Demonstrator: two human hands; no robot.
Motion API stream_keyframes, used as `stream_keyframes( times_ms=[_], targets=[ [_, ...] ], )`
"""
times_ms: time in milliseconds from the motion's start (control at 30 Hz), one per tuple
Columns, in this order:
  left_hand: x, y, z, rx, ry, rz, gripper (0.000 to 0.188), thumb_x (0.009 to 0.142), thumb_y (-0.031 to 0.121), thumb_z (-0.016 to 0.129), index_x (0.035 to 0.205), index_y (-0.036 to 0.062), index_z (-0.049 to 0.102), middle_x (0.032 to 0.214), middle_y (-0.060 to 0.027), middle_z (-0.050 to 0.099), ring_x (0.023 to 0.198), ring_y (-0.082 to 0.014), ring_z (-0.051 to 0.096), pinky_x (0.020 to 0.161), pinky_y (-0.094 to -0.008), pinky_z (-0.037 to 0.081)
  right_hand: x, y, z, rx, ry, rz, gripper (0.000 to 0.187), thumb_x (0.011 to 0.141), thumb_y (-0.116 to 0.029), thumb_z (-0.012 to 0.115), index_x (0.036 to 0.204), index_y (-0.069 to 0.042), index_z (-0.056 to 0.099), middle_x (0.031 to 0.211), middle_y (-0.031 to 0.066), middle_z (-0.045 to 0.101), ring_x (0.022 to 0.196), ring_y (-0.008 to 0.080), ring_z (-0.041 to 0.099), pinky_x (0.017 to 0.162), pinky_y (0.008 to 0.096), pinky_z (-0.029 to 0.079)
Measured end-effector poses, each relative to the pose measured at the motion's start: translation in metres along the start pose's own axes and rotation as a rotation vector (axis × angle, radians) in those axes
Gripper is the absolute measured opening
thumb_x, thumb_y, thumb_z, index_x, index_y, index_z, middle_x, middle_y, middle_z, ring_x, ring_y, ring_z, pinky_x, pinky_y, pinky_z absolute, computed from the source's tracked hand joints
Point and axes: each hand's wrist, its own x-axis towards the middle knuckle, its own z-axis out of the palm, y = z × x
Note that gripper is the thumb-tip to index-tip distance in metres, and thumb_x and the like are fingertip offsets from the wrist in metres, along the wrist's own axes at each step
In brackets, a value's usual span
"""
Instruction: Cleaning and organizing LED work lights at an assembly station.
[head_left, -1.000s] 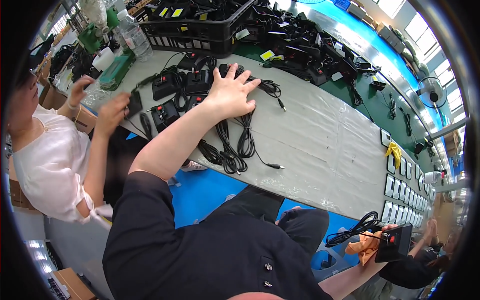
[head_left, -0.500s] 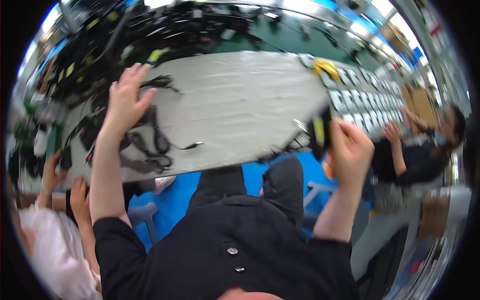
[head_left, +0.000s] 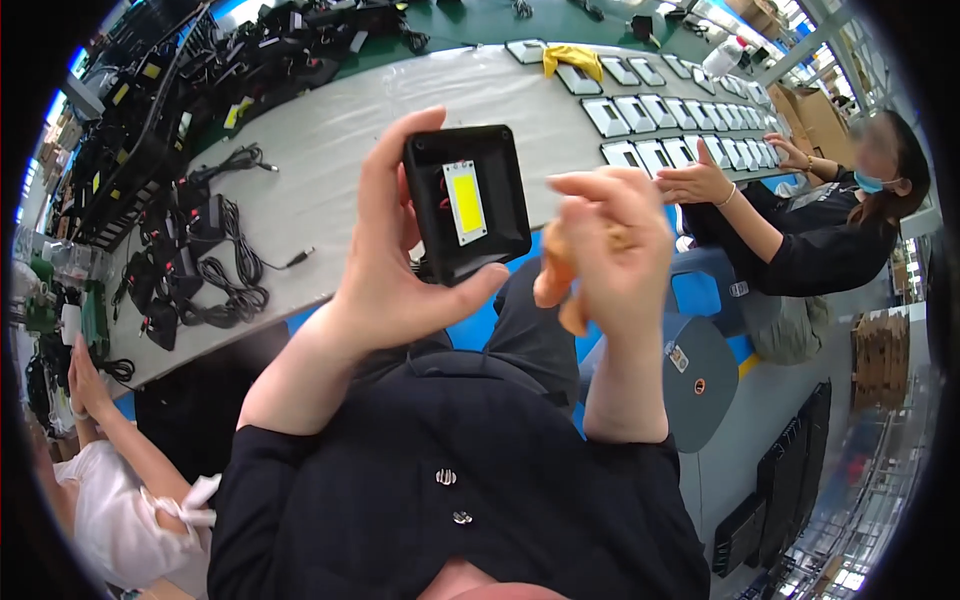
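My left hand (head_left: 375, 250) grips a black, open-fronted rectangular lamp housing (head_left: 424, 225), thumb along its lower edge and fingers up its left side. Inside the housing sits a white LED plate (head_left: 468, 205) with a yellow centre and a bit of red wire beside it. The housing is raised and tilted, its open face toward me. Just to the right, my right hand (head_left: 625, 250) is apart from it, partly blurred, with its fingers spread and bent. Orange covers show on some fingertips. No object can be made out in that hand.
Black cables with plugs (head_left: 235, 265) lie on the left of the pale table (head_left: 345, 130). Rows of white-and-black frames (head_left: 655, 112) and a yellow cloth (head_left: 572, 62) lie at right. A co-worker (head_left: 840, 220) sits right, another person (head_left: 130, 510) left. A grey stool (head_left: 690, 385) stands nearby.
The lamp housing has passed from my right hand to my left. My left hand has come in from the cables toward the middle. My right hand has moved left and now is apart from the housing.
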Motion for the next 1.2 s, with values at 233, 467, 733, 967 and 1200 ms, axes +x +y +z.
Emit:
stream_keyframes(
  times_ms=[233,467,733,967,1200],
  targets=[
    [0.008,-0.008,0.017,-0.082,-0.172,0.017,0.098,0.065,-0.002,0.078,0.143,0.0056,0.020,0.132,-0.0112,0.042,0.120,-0.0179,0.049,0.097,-0.0318,0.046,-0.006,0.001,-0.038,0.308,-0.112,0.278,0.044,0.075,-0.008,0.076,0.112,-0.001,0.053,0.087,0.0038,0.057,0.064,0.0043,0.052,0.056,0.0173,0.041],
    [0.005,0.005,0.017,-0.052,-0.277,-0.041,0.098,0.071,0.004,0.079,0.148,0.0011,0.019,0.153,-0.0151,0.024,0.134,-0.0261,0.038,0.108,-0.0373,0.035,0.001,0.017,-0.009,0.757,-0.361,0.451,0.047,0.080,-0.007,0.073,0.120,0.002,0.048,0.103,0.0098,0.063,0.096,0.0121,0.061,0.081,0.0258,0.051],
    [-0.019,0.018,0.018,0.450,-0.073,0.007,0.056,0.087,0.013,0.064,0.136,-0.0006,0.041,0.132,-0.0199,0.047,0.114,-0.0318,0.053,0.096,-0.0388,0.042,-0.013,0.000,0.013,0.856,-0.084,0.470,0.027,0.084,-0.006,0.071,0.105,-0.001,0.053,0.084,0.0051,0.065,0.068,0.0062,0.061,0.055,0.0183,0.049],
    [-0.030,0.012,0.016,0.362,0.176,0.154,0.032,0.086,-0.001,0.054,0.118,-0.0017,0.051,0.110,-0.0174,0.057,0.102,-0.0305,0.057,0.088,-0.0361,0.046,-0.024,-0.013,0.030,0.795,-0.154,0.369,0.028,0.082,-0.001,0.071,0.102,-0.002,0.051,0.090,0.0075,0.064,0.057,0.0061,0.058,0.045,0.0178,0.044],
    [-0.032,0.026,0.006,0.464,0.151,0.319,0.033,0.081,-0.007,0.056,0.113,-0.0052,0.054,0.106,-0.0191,0.058,0.094,-0.0284,0.061,0.081,-0.0324,0.049,-0.019,-0.028,0.034,0.578,-0.145,0.142,0.034,0.076,0.005,0.071,0.109,-0.001,0.067,0.094,0.0085,0.067,0.080,0.0114,0.065,0.069,0.0206,0.051]
  ],
)
